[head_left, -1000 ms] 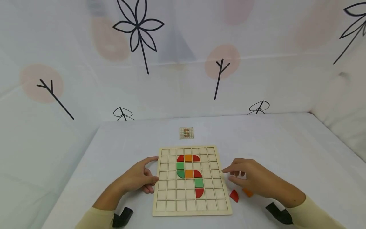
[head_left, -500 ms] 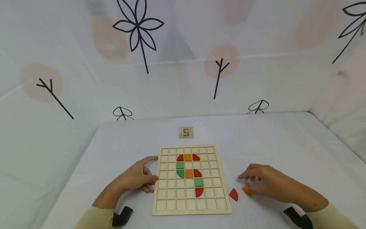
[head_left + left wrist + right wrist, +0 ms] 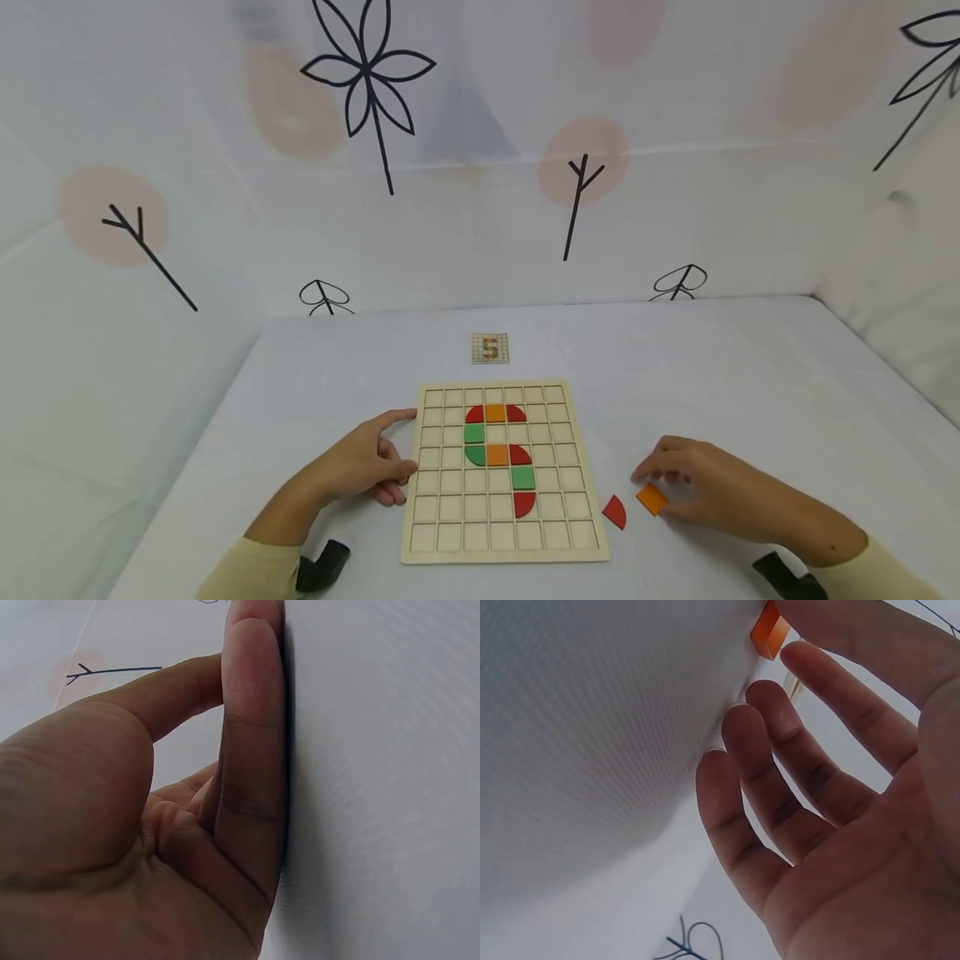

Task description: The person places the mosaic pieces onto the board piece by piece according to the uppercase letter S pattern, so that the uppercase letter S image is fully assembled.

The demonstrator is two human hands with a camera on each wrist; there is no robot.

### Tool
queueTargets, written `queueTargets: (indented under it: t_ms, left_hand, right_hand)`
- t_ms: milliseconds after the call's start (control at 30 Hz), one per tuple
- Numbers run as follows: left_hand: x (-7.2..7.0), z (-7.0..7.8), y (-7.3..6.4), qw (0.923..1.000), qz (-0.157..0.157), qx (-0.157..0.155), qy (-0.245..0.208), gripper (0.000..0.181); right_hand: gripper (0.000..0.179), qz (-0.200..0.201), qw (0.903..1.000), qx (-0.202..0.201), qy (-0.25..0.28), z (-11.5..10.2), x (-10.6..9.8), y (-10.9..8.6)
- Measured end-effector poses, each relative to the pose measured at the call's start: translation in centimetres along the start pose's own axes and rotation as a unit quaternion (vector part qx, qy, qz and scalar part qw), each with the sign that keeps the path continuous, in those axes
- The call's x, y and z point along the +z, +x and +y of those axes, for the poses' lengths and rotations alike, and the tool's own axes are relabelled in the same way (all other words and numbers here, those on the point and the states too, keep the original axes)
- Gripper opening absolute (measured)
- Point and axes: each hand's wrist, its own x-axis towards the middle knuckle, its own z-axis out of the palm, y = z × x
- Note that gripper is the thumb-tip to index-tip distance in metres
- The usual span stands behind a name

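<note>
The wooden grid board [image 3: 442, 537] lies flat, with red quarter-round tiles [image 3: 524, 503], orange square tiles [image 3: 496, 413], green square tiles [image 3: 522, 477] and one green quarter-round tile [image 3: 476, 455] in its cells. My left hand [image 3: 363, 467] touches the board's left edge with thumb and forefinger spread apart. To the board's right, a loose orange square tile [image 3: 652, 500] lies on the table between the thumb and forefinger of my right hand [image 3: 708, 483]. In the right wrist view, the thumb meets this orange tile [image 3: 770, 631], while the forefinger stays a little apart from it.
A loose red quarter-round tile [image 3: 615, 512] lies between the board and the right hand. Behind the board is a small picture card [image 3: 491, 348] showing an S shape on a grid. A patterned white cloth [image 3: 465, 233] hangs at the back of the table.
My right hand has moved right and toward me, from beside the board's right edge down to the loose orange tile. My left hand keeps its place at the board.
</note>
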Motion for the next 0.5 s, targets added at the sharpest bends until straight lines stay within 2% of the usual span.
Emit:
queueTargets:
  t_ms: [233, 500]
  left_hand:
    - [0.02, 0.06, -0.03, 1.0, 0.0, 0.0, 0.0, 0.086]
    - [-0.04, 0.03, 0.01, 1.0, -0.002, 0.0, 0.0, 0.087]
  right_hand:
    - [0.027, 0.0, 0.9998, 0.018, -0.011, -0.17, 0.15, 0.15]
    - [0.024, 0.002, 0.9997, 0.02, -0.016, -0.22, 0.2, 0.49]
